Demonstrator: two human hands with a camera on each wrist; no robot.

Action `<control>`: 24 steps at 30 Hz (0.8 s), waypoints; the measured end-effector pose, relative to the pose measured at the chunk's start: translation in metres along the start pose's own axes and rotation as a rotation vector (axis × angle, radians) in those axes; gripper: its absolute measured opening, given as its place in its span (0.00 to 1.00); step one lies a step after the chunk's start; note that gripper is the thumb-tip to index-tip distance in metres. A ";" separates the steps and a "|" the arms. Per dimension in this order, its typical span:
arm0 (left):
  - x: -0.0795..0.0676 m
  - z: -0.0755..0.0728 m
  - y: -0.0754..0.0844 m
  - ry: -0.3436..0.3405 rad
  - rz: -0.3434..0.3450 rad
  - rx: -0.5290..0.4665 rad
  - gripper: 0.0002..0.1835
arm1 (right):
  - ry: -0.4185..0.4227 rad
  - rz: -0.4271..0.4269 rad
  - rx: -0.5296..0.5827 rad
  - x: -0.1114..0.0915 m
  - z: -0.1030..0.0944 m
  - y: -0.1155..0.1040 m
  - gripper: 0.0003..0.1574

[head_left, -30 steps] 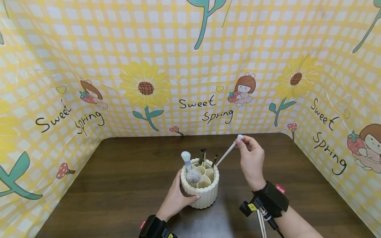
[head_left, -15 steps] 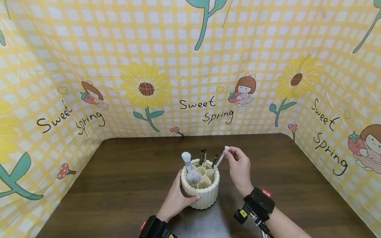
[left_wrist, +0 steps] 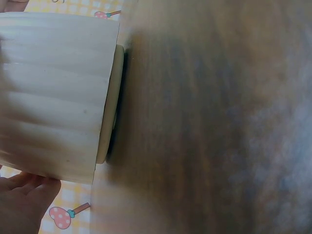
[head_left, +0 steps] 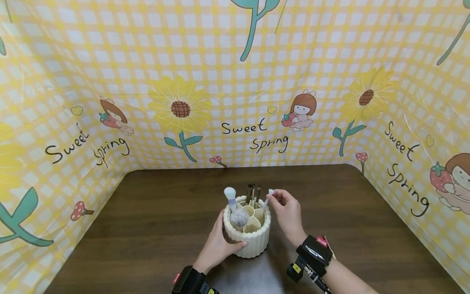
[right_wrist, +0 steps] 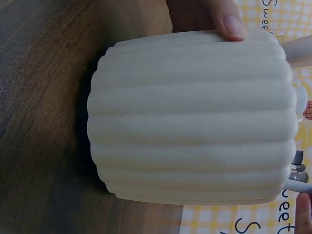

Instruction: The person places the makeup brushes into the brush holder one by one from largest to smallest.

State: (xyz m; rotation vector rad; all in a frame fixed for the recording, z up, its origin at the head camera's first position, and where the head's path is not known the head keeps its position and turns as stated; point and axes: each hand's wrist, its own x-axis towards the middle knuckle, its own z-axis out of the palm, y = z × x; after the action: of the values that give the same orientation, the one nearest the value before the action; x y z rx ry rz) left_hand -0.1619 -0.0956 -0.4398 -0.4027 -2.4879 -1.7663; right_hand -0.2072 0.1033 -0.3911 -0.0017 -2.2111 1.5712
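A cream, ribbed makeup brush holder (head_left: 253, 243) with several round compartments stands upright on the table. My left hand (head_left: 214, 250) grips its left side, thumb across the front. At its right rim, my right hand (head_left: 288, 214) pinches the white-tipped end of a slim white makeup brush (head_left: 271, 192); the brush's lower part is inside the holder, hidden. In the right wrist view the brush's pale handle (right_wrist: 296, 186) passes the rim beside a fingertip. A fluffy grey brush (head_left: 239, 219) and a white-headed brush (head_left: 230, 195) occupy the holder's left side.
Several dark-headed makeup brushes (head_left: 249, 192) stand at the holder's back. Dark wood makes up the tabletop (head_left: 154, 228). A yellow checked cloth (head_left: 205, 61) with printed flowers surrounds the table's back and sides. Black camera straps (head_left: 317, 255) sit on both wrists.
My right hand has moved left and down, carrying the white brush deeper into the holder and more upright. A dark brush at the right has shifted left. My left hand keeps its place.
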 end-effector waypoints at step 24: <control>0.007 0.004 -0.027 0.006 0.016 0.010 0.61 | -0.070 -0.009 -0.008 -0.004 0.002 0.004 0.12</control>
State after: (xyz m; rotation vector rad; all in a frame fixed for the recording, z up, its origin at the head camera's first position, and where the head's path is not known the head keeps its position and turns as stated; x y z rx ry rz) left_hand -0.1749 -0.0988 -0.4643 -0.4150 -2.4821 -1.7455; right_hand -0.2049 0.1015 -0.3963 0.0614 -2.2676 1.5802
